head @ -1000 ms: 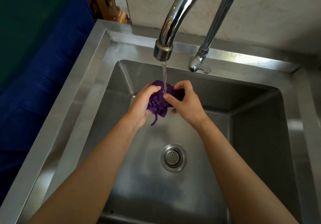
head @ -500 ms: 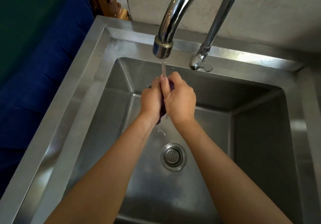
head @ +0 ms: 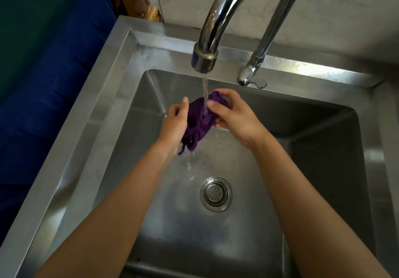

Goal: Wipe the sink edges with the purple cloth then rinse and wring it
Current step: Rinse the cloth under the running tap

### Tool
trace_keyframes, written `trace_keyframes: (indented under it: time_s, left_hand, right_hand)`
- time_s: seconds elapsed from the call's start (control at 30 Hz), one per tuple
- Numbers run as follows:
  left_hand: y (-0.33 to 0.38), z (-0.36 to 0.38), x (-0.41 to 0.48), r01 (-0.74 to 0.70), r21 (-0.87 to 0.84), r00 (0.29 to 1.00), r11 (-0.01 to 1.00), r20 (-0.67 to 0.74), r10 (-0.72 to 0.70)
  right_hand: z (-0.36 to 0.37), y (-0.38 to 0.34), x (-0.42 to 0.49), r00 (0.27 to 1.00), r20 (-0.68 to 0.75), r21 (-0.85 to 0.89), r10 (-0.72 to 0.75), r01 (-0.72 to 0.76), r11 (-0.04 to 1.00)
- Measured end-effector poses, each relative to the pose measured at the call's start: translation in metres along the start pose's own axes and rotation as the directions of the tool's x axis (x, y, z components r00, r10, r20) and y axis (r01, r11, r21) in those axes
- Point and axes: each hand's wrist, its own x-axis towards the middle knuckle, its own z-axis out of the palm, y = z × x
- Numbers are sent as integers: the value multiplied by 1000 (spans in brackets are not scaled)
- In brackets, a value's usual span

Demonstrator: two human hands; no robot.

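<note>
One purple cloth [head: 199,122], left hand [head: 174,124] holding, right hand [head: 235,118] pinching

Wet steel sink [head: 97,113]; drain strainer [head: 216,194] in basin floor.

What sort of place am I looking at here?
Probably a kitchen or utility washing spot: a deep stainless steel sink with a strainer drain, a tall curved tap running water, and a purple cloth being rinsed under it.
</note>
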Motion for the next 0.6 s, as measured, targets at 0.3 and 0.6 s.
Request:
trace_keyframes:
  time_s: [0.3, 0.6]
  left_hand:
    - [-18, -11, -12, -560, 262, 817, 786, 332, 472]
    - [-6, -24, -6, -486, 267, 874, 832, 168, 456]
  right_hand:
    - [6, 1, 2, 986, -148, 223, 80, -46, 974]
    - [-7, -1, -7, 989, -149, 159, 5, 19, 987]
